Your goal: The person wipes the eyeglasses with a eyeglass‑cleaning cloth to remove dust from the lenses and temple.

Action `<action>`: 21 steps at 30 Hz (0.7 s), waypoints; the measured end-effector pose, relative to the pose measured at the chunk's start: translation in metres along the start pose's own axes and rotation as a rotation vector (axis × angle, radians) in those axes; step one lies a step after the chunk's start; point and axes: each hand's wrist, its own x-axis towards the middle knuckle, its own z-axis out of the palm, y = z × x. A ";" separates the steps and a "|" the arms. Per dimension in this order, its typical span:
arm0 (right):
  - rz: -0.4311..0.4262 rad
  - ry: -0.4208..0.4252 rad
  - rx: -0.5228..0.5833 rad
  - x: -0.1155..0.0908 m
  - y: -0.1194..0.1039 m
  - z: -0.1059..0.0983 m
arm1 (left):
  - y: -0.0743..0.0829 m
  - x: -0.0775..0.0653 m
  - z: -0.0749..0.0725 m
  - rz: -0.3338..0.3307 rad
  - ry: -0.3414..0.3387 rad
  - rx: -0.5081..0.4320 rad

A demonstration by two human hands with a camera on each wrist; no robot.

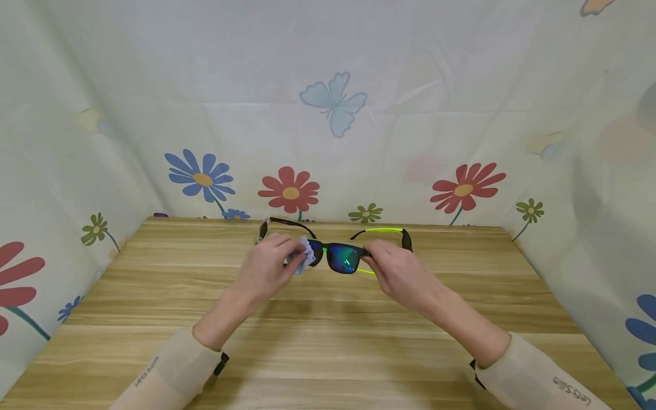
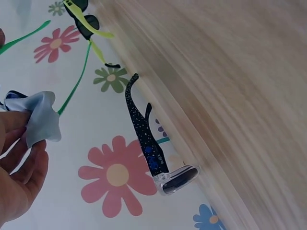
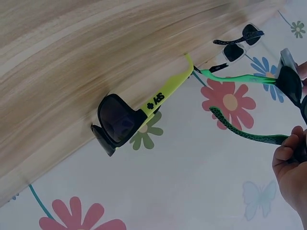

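A pair of black-framed sunglasses [image 1: 343, 258] with blue-green mirrored lenses is held up above the table. My right hand [image 1: 405, 273] grips it by the frame's right end; in the right wrist view, its green arms [image 3: 249, 137] are unfolded. Pinched between the thumb and fingers of my left hand [image 1: 263, 267] is a light blue cloth [image 2: 44, 117], which lies over the lens at the other end. That lens is partly hidden by the cloth.
Clear-framed sunglasses with speckled dark arms [image 2: 151, 153] stand on the wooden table [image 1: 318, 353] at the back left. Sunglasses with yellow-green arms [image 3: 117, 120] are at the back right. A flower-printed curtain [image 1: 246, 114] encloses the table's back and sides.
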 end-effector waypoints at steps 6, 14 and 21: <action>-0.027 0.011 0.019 0.000 -0.001 0.002 | 0.007 0.002 -0.002 0.009 0.000 -0.024; -0.016 -0.030 0.047 0.000 -0.002 0.003 | 0.013 0.002 -0.003 0.056 0.024 -0.033; -0.025 -0.048 0.074 -0.001 -0.001 0.004 | 0.015 0.004 -0.005 0.072 0.061 -0.062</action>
